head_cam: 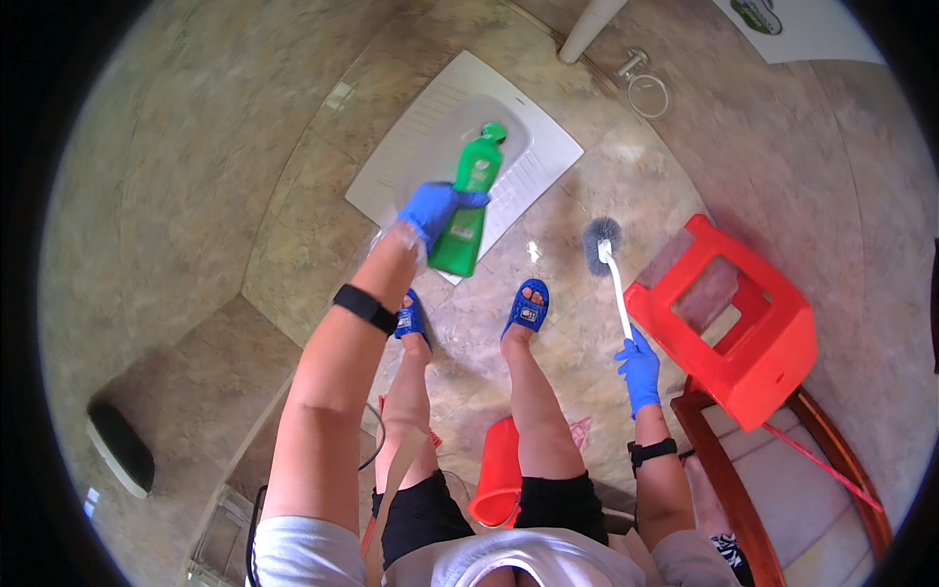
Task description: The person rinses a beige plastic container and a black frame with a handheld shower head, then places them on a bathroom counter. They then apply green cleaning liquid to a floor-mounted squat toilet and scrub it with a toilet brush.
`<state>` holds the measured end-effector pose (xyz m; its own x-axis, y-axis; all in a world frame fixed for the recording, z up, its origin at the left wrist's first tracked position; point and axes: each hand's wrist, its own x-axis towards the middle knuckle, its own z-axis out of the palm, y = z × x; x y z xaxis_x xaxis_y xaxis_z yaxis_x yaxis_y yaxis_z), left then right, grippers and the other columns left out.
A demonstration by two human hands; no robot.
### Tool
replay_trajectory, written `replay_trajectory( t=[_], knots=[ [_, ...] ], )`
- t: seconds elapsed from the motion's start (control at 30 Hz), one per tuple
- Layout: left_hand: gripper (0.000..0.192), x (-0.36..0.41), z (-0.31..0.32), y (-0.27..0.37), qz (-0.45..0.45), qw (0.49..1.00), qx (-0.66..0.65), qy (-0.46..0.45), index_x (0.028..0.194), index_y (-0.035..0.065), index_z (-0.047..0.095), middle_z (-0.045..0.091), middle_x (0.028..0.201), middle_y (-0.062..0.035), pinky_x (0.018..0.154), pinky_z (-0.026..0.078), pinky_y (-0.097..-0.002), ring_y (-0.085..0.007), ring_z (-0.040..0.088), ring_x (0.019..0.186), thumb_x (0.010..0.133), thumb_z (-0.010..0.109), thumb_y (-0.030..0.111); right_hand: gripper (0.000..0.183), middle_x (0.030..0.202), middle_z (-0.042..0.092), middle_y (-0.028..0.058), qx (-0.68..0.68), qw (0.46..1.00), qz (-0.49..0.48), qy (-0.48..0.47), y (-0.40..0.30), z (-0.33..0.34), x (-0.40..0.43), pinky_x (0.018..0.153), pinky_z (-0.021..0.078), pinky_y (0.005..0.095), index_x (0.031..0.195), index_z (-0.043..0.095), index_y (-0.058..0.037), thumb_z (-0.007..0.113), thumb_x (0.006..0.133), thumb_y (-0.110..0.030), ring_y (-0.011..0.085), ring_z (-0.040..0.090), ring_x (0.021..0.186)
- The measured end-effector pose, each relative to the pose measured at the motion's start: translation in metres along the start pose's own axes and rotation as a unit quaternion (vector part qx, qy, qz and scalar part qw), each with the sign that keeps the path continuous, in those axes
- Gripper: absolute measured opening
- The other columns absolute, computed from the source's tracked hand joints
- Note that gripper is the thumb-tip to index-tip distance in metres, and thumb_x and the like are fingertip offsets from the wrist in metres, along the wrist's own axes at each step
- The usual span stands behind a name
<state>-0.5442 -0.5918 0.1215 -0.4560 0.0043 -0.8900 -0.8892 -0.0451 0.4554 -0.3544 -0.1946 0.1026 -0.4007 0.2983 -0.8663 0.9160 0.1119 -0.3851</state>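
Observation:
My left hand (439, 209), in a blue glove, grips a green plastic bottle (477, 169) around its middle. The bottle is tilted over the white squat toilet (546, 143), its green top end pointing away from me above the bowl. Whether anything flows from it I cannot tell. In my right hand (640, 370), also gloved in blue, is the white handle of a toilet brush (603, 246). Its round grey bristle head is over the tiled floor, to the right of the toilet and left of a red plastic stool.
The red plastic stool (785, 330) stands at the right beside a wooden frame (726, 469). A red bucket (493, 477) is behind my legs. A white pipe (594, 29) and a metal fitting with a ring (649, 95) are beyond the toilet. Another person's foot shows at lower right.

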Motion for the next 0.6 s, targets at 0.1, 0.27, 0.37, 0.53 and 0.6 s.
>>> replay_trajectory(
  t=[0.1,0.27,0.37,0.53,0.6],
  knots=[
    [0.025,-0.001,0.029,0.021,0.023,0.999,-0.025,-0.028,0.085,0.0041,0.062,0.059,0.071,-0.0063,0.055,0.049,-0.0350,-0.0199,0.058,0.058,0.073,0.074,0.022,0.040,0.084,0.059,0.0027,-0.008,1.000,-0.008,0.016,-0.002,0.003,-0.004,0.042,0.0388,0.0214,0.124,0.056,-0.0128,0.053,0.087,-0.001,0.0063,0.052,0.058],
    [0.052,0.001,0.025,-0.025,0.039,0.987,0.154,-0.041,0.093,-0.0024,0.064,0.065,0.081,-0.0120,0.064,0.049,-0.0343,-0.0217,0.062,0.067,0.065,0.079,0.038,0.052,0.087,0.060,0.0044,-0.004,0.999,-0.022,0.044,0.007,0.014,-0.016,0.042,0.0376,0.0202,0.127,0.053,-0.0122,0.048,0.080,0.009,0.0066,0.051,0.059],
    [0.055,-0.008,-0.007,-0.061,0.059,0.973,0.220,-0.032,0.095,-0.0039,0.063,0.065,0.084,-0.0144,0.070,0.048,-0.0341,-0.0235,0.062,0.074,0.065,0.078,0.039,0.044,0.078,0.058,0.0037,0.004,0.998,-0.015,0.053,0.003,0.037,-0.028,0.041,0.0360,0.0198,0.130,0.051,-0.0129,0.050,0.088,0.000,0.0073,0.046,0.051],
    [0.057,-0.027,-0.103,-0.112,0.111,0.960,0.255,-0.017,0.106,0.0006,0.058,0.064,0.093,-0.0150,0.078,0.046,-0.0335,-0.0226,0.060,0.086,0.064,0.079,0.032,0.043,0.068,0.054,0.0024,0.054,0.998,-0.015,0.033,0.005,0.098,-0.038,0.040,0.0355,0.0200,0.131,0.049,-0.0163,0.050,0.090,-0.005,0.0078,0.043,0.046],
    [0.058,-0.036,-0.148,-0.130,0.131,0.960,0.247,-0.008,0.110,0.0024,0.056,0.063,0.096,-0.0132,0.079,0.046,-0.0328,-0.0211,0.059,0.089,0.063,0.080,0.025,0.042,0.066,0.053,0.0023,0.022,0.999,-0.027,0.001,-0.014,0.132,-0.047,0.041,0.0372,0.0216,0.131,0.049,-0.0194,0.050,0.090,-0.008,0.0079,0.044,0.046]
  ],
)
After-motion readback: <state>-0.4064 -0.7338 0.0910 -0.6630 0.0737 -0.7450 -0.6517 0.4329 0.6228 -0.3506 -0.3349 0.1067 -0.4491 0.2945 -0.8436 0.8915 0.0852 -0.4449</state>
